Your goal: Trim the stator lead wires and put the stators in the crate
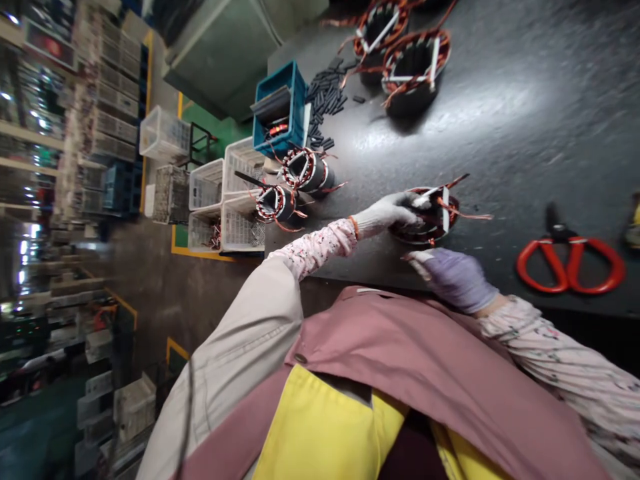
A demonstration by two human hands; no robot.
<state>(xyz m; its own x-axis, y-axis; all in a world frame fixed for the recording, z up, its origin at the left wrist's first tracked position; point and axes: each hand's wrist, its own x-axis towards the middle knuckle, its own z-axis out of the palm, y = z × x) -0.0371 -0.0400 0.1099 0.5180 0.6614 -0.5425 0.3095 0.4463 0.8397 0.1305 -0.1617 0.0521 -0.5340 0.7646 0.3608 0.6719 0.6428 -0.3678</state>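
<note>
A motor stator [434, 217] with copper windings and white slot papers lies on the dark table [525, 120] near its front edge. My left hand [387, 212], in a white glove, reaches across and grips the stator's left rim with curled fingers. My right hand [453, 275], in a purple glove, rests just below the stator with its fingers bent; whether it touches the stator or holds anything is unclear. Loose copper wire ends stick out to the stator's right.
Red-handled scissors [570, 263] lie to the right. Two stators [295, 183] sit at the table's left edge, two more [400, 53] at the back. A blue crate [280, 107] and several black sleeves [325, 100] are behind; white baskets [225, 200] stand on the floor.
</note>
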